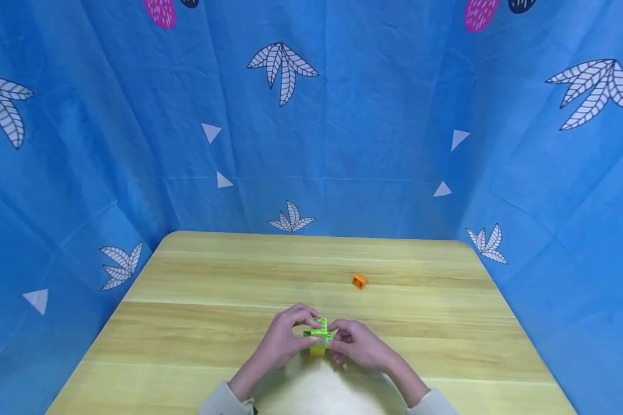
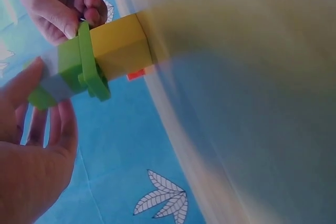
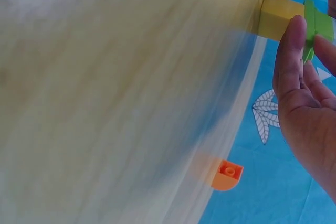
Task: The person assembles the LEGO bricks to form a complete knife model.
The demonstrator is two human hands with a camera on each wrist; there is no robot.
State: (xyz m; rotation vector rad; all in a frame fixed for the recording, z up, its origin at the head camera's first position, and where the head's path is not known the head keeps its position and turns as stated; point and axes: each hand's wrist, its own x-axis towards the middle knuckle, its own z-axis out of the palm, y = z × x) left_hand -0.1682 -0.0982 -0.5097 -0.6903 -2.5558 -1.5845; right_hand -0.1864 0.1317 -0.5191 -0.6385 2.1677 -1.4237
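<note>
Green-and-yellow block stack [image 1: 319, 328] stands on the wooden table [image 1: 213, 276], lower centre of the head view. The left hand [image 1: 284, 340] pinches its upper part between thumb and fingers; the right hand's [image 1: 360, 344] thumb and fingers clamp the green plate [image 2: 93, 69] lower down. An orange block [image 1: 360, 281] lies above, right of centre.

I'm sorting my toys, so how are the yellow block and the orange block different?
The yellow block looks boxy with flat sides; the orange block has a curved side. The yellow block is stacked under a flat green piece; the orange block lies by itself, farther back. Both are toy blocks.
</note>
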